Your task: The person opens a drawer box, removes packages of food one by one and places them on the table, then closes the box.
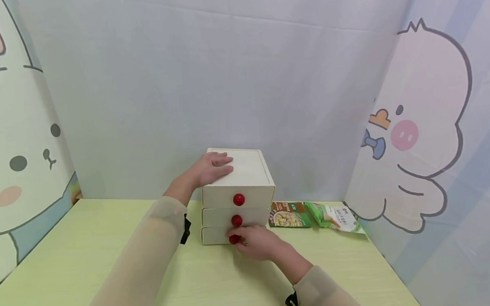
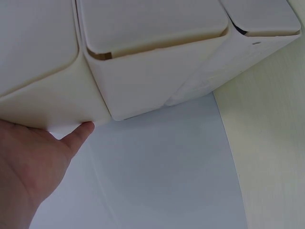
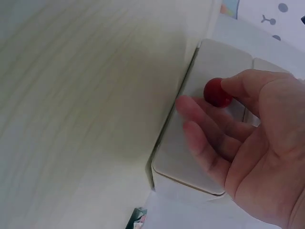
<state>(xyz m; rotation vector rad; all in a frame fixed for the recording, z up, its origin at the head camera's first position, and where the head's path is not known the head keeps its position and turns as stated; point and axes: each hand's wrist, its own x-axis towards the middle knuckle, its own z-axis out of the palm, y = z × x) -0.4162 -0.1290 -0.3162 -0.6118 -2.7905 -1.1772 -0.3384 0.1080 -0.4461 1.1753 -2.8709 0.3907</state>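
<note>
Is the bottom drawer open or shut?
Shut, or nearly: its front sits close against the cabinet, though the right hand pinches its red knob.

Soft, even light over my white, boxy three-drawer cabinet point(image 1: 253, 192), a faint shadow in front of it across the smooth, pale yellow-green tabletop point(image 1: 213, 292); my wrist views look dimmer.

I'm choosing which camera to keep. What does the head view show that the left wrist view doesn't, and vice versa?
Only the head view: the right hand gripping the bottom red knob, the other two red knobs and two packets.
Only the left wrist view: the left side wall of the white drawer unit.
Both: the left hand, the unit and the tabletop.
</note>
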